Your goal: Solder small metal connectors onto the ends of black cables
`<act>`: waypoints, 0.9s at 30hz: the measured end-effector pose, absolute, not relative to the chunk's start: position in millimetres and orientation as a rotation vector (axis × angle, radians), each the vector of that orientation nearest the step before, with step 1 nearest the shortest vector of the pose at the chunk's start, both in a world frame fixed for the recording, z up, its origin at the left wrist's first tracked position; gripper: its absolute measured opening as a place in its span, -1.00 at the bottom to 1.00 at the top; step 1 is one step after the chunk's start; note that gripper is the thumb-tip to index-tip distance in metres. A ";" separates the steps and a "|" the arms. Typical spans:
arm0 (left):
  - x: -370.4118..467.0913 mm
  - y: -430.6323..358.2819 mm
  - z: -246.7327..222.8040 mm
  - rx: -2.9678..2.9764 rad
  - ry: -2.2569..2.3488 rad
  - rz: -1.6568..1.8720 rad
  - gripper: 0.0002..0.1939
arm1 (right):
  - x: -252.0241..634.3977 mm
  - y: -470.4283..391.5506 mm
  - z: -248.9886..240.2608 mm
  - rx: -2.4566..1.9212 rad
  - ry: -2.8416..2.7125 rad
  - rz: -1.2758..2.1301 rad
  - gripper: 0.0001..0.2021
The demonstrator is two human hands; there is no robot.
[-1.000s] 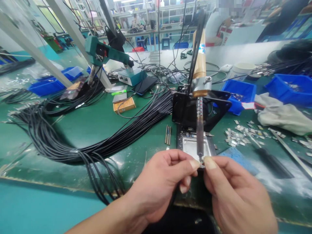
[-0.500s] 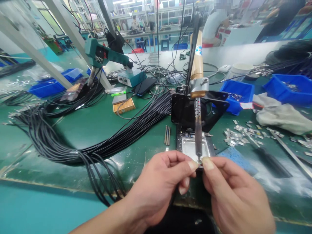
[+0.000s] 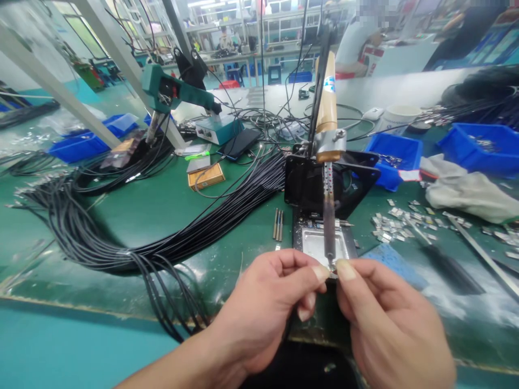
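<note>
Left hand: my left hand (image 3: 275, 302) is pinching with thumb over curled forefinger, apparently gripping a small shiny piece (image 3: 332, 266) right at the fingertips.
Right hand: my right hand (image 3: 389, 319) is pressing thumb and forefinger together just across from the left; I cannot tell whether it is sharing that piece or pinching something finer.
Small shiny piece: it is sitting between my two thumbs, directly under the tip of the iron, mostly hidden by my fingers; its shape is too small to tell.
Soldering iron: the soldering iron (image 3: 330, 216) is pointing down from a metal clamp (image 3: 331, 143), so as I judge it the work is coming to the tip, not the tip to the work.
Tray: the metal tray (image 3: 313, 243) is lying beneath the iron, just beyond my fingertips.
Steadiness: I am judging that bracing the thumbs toward each other serves best here, letting small finger movements do the placing.
Heat: my nails are sitting very near the tip, so gripping the piece by its outer ends should be safer than crowding the middle.
Contact: tip and piece are looking as if they meet, though I cannot be sure; a light, even touch should be doing more than pushing.
Nearby: a blue sponge (image 3: 391, 265) is lying beyond my right hand on the green tabletop (image 3: 138, 216), with loose metal pieces (image 3: 387, 229) scattering farther back.
</note>
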State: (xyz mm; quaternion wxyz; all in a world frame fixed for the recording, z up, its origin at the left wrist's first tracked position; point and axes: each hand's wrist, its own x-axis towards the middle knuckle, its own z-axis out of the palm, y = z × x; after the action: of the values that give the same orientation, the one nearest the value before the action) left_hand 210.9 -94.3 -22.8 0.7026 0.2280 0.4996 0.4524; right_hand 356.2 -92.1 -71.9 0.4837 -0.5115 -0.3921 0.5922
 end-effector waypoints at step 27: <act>213.2 -105.2 -20.6 0.498 1.144 1.023 -0.74 | 360.8 -92.0 -64.9 -1.199 -1.080 1.484 -0.77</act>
State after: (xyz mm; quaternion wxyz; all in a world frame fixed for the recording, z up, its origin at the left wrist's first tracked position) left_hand 213.2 -105.2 -20.6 0.6919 0.2227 0.5119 0.4579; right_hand 360.8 -92.0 -64.9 0.4571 -0.4863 -0.4383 0.6020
